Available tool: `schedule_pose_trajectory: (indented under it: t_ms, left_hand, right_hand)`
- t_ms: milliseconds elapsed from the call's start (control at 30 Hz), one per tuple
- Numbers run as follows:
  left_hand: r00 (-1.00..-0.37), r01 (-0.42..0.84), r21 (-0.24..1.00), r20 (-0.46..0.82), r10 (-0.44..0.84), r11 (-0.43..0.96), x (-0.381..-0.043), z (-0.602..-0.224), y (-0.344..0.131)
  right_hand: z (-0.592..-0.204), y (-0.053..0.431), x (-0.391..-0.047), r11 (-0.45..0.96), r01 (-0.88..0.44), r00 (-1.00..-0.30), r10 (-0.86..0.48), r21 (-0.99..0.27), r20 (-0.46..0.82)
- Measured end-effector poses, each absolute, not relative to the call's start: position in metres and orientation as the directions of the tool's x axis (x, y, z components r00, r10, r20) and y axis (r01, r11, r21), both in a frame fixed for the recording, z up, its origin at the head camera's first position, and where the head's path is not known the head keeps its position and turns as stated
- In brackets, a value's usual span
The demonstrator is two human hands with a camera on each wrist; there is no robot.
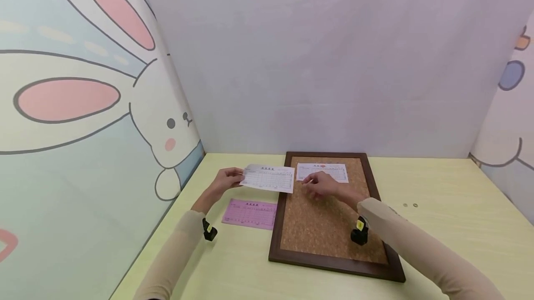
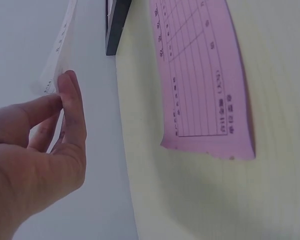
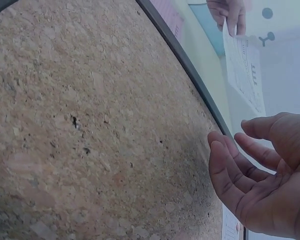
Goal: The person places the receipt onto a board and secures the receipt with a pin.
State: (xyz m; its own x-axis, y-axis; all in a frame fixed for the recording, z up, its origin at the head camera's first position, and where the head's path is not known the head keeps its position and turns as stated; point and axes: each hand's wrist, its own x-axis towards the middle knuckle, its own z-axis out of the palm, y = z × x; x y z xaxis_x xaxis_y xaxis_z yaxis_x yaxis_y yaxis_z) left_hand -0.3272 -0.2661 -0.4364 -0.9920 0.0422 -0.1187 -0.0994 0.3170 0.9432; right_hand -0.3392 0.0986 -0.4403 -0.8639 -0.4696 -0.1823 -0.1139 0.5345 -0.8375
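Note:
My left hand [image 1: 227, 181] pinches the left edge of a white printed form [image 1: 271, 179] between thumb and fingers. The slip is raised, its right end overlapping the frame of a cork board [image 1: 329, 230] in the head view. Over the upper part of the board, my right hand [image 1: 323, 186] has loosely bent fingers with nothing between them. In the right wrist view its thumb stands apart from the fingertips [image 3: 217, 150]. Another white form [image 1: 340, 172] lies at the top of the cork, with a small orange-red spot at its upper edge, partly covered by my right hand.
A pink printed form [image 1: 250, 214] lies on the pale table [image 1: 225, 263], against the board's left side. Two small round metallic pieces [image 1: 415, 205] sit on the table right of the board. A rabbit-printed wall [image 1: 104, 188] borders the left side, a plain curtain [image 1: 333, 59] the back.

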Motion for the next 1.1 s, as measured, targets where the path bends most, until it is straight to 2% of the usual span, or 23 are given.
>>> schedule_pose_trajectory:
  t_ms: [167, 467, 733, 1100]
  left_hand:
    - [-0.992, -0.097, 0.946, -0.117, 0.044, 0.310, -0.327, -0.437, -0.258]
    - [-0.991, -0.096, 0.951, -0.120, 0.066, 0.295, -0.330, -0.437, -0.243]
    - [-0.989, -0.105, 0.958, -0.128, 0.069, 0.266, -0.328, -0.441, -0.231]
    - [-0.984, -0.119, 0.952, -0.152, 0.095, 0.283, -0.329, -0.442, -0.228]
  right_hand:
    - [-0.439, 0.096, -0.337, 0.519, -0.082, -0.863, -0.465, -0.851, -0.200]
    - [-0.437, 0.090, -0.336, 0.367, -0.002, -0.835, -0.513, -0.930, -0.201]
    - [-0.435, 0.089, -0.332, 0.403, 0.027, -0.858, -0.460, -0.915, -0.228]
    - [-0.440, 0.093, -0.334, 0.408, -0.032, -0.908, -0.394, -0.912, -0.144]
